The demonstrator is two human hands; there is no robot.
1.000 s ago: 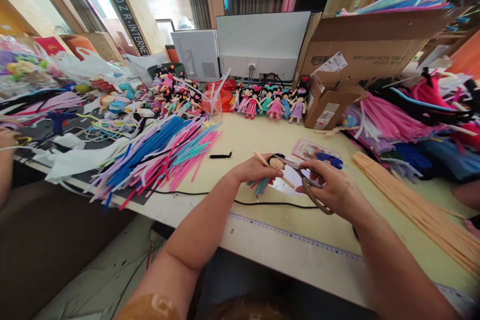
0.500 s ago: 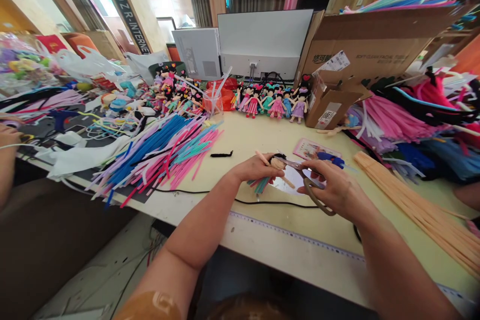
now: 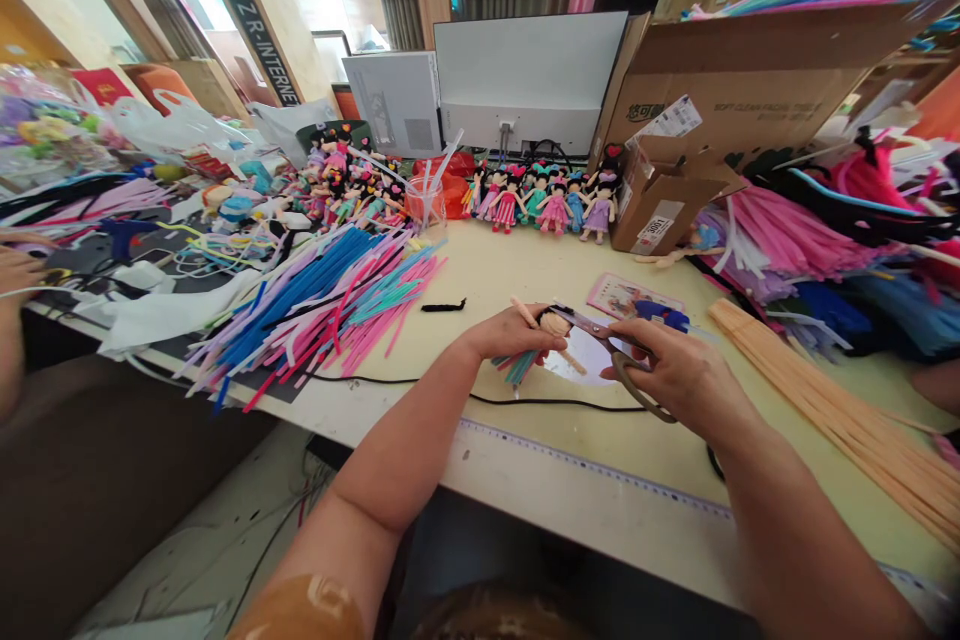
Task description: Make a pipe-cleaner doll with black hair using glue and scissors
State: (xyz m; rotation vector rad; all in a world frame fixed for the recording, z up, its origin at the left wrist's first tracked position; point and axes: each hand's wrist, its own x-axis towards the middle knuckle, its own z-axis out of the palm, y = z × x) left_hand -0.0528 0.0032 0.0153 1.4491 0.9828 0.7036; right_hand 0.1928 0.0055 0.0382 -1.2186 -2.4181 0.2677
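Note:
My left hand [image 3: 517, 332] is closed around a small pipe-cleaner doll [image 3: 553, 324] with a pale peach head, black hair and striped teal and pink strands hanging below. In my right hand [image 3: 675, 365] is a pair of scissors [image 3: 637, 390], fingers through the handles. Its blades reach to the black hair on the doll's head; whether they are fully closed is hard to see. Under the hands lies a shiny white sheet [image 3: 589, 360]. A short black pipe-cleaner piece [image 3: 443, 307] rests on the table to the left.
Colourful pipe cleaners [image 3: 322, 300] are heaped at left, and peach ones [image 3: 832, 410] lie at right. Finished dolls [image 3: 551, 205] stand before a monitor [image 3: 529, 70]. A cardboard box [image 3: 750, 80] is behind. A blue glue gun [image 3: 661, 316] lies by a pink card [image 3: 619, 292]. Another person's hand [image 3: 19, 270] shows far left.
The scissors and my right hand have shifted slightly at the doll's head, and less black fuzz stands up above it. My left hand keeps its hold.

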